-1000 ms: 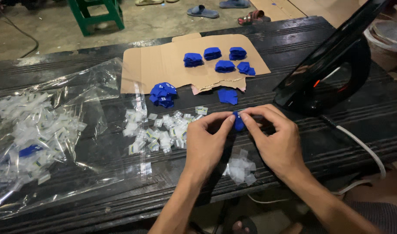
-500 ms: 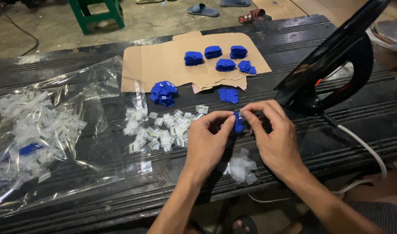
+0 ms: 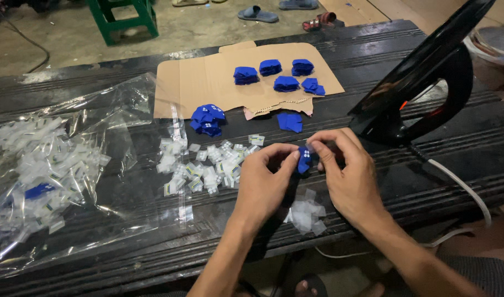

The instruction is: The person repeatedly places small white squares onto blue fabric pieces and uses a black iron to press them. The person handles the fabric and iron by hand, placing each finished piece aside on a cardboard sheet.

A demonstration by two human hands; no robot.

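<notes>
Both hands meet over the dark table and pinch one small blue fabric piece with white dots [image 3: 304,158]. My left hand [image 3: 263,184] grips its left side, my right hand [image 3: 348,176] its right. Just left of the hands lies a scatter of small clear packets [image 3: 205,165]. A few more clear packets [image 3: 307,214] lie below the hands near the table's front edge. A loose heap of blue pieces [image 3: 208,120] sits behind the scatter, and a couple of flat blue pieces [image 3: 290,122] lie beyond my hands.
A cardboard sheet [image 3: 208,82] at the back carries several small stacks of blue pieces [image 3: 279,74]. A large clear plastic bag [image 3: 48,165] of packets covers the left side. A black clothes iron [image 3: 422,82] stands tilted at the right, its white cord [image 3: 461,187] trailing toward the front edge.
The hands have stayed in place and kept working the blue piece between the fingertips; its dotted face now shows more clearly. Nothing else has moved.
</notes>
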